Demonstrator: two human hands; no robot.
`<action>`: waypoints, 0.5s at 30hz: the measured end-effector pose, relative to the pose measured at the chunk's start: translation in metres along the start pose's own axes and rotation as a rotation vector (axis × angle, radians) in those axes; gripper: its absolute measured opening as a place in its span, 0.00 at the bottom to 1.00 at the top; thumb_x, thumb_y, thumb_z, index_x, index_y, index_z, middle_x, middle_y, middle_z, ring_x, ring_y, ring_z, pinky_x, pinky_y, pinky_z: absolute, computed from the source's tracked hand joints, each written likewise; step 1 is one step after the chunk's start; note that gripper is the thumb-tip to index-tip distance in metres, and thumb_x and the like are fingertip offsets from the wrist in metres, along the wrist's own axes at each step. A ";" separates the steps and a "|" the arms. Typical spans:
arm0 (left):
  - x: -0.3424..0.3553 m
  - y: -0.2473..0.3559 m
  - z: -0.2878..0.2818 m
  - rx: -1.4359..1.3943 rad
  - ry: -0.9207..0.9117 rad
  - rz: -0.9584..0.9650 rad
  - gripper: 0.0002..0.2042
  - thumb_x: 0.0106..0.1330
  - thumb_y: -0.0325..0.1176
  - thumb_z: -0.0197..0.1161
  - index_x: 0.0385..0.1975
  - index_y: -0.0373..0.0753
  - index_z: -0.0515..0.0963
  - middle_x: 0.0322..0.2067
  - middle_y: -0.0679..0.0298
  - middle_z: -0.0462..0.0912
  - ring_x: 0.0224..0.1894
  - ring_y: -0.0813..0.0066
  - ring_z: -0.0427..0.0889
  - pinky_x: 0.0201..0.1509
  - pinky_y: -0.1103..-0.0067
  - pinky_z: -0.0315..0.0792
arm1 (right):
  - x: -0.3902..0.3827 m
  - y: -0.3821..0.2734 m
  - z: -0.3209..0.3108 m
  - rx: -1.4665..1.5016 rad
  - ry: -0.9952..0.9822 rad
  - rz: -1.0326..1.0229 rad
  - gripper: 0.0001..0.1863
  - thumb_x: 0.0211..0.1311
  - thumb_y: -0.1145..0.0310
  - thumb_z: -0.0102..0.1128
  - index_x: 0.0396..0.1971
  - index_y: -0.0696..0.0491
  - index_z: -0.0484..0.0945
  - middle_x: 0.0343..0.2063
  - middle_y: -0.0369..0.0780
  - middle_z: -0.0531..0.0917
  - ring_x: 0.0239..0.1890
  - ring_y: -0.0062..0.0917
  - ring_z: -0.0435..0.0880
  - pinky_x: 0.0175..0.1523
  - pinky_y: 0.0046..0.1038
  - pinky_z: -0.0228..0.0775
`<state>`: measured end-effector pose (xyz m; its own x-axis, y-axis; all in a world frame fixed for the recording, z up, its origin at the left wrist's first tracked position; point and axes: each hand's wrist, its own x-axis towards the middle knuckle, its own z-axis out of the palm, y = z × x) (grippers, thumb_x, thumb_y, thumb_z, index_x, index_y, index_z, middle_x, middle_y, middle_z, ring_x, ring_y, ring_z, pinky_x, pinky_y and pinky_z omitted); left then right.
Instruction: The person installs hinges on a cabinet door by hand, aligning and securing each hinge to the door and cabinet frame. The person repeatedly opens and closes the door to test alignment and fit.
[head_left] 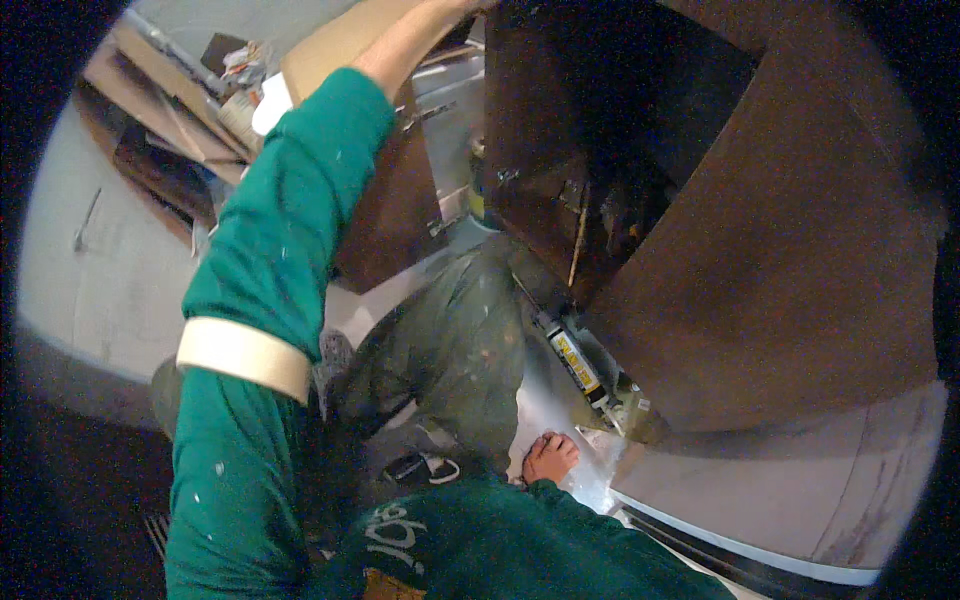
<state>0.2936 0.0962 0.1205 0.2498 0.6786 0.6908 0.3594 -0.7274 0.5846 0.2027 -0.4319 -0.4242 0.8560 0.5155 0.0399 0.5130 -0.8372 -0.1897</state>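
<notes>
**A:** What is the person doing right now?

**B:** I think they are holding on to the brown cabinet. The left hand reaches up to its top edge, at the top middle of the picture. It is cut off there, so I cannot tell if it grips or just leans.

**A:** What is that ring on the arm?

**B:** A pale roll of tape, at the lower left. It sits around the green sleeve like a bracelet. Flat brown cardboard lies at the upper left.

**A:** And the other hand?

**B:** The right hand is low in the middle. It lies flat on the pale floor, fingers loose, holding nothing.

**A:** Is anything near it?

**B:** Yes, a long tube just above it, leaning at the foot of the cabinet. Its label is yellow and black.

**A:** What would the next move need?

**B:** My guess is that picking up the tube needs that free right hand, while the left one steadies the cabinet.
</notes>
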 end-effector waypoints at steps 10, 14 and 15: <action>-0.013 0.005 -0.002 0.041 -0.043 0.266 0.12 0.54 0.36 0.60 0.29 0.33 0.81 0.23 0.54 0.82 0.28 0.64 0.83 0.36 0.70 0.75 | 0.014 -0.013 -0.009 0.039 0.029 -0.058 0.15 0.55 0.56 0.52 0.34 0.53 0.72 0.40 0.47 0.72 0.48 0.47 0.67 0.52 0.49 0.56; -0.015 0.010 -0.002 -0.155 -0.114 0.024 0.12 0.44 0.32 0.60 0.27 0.30 0.80 0.23 0.45 0.80 0.29 0.52 0.82 0.40 0.65 0.74 | 0.019 -0.013 -0.008 0.064 0.056 -0.098 0.20 0.55 0.52 0.52 0.34 0.55 0.72 0.41 0.49 0.71 0.49 0.48 0.65 0.52 0.50 0.54; -0.015 0.013 -0.003 -0.158 -0.081 0.025 0.12 0.45 0.32 0.60 0.27 0.30 0.80 0.23 0.45 0.80 0.29 0.52 0.82 0.40 0.66 0.74 | 0.019 -0.013 -0.010 0.066 0.046 -0.078 0.21 0.55 0.51 0.52 0.34 0.55 0.72 0.42 0.50 0.71 0.49 0.48 0.65 0.53 0.51 0.54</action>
<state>0.2917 0.0761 0.1186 0.3310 0.6617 0.6727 0.2086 -0.7466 0.6318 0.2129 -0.4126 -0.4109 0.8167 0.5682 0.1012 0.5737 -0.7804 -0.2485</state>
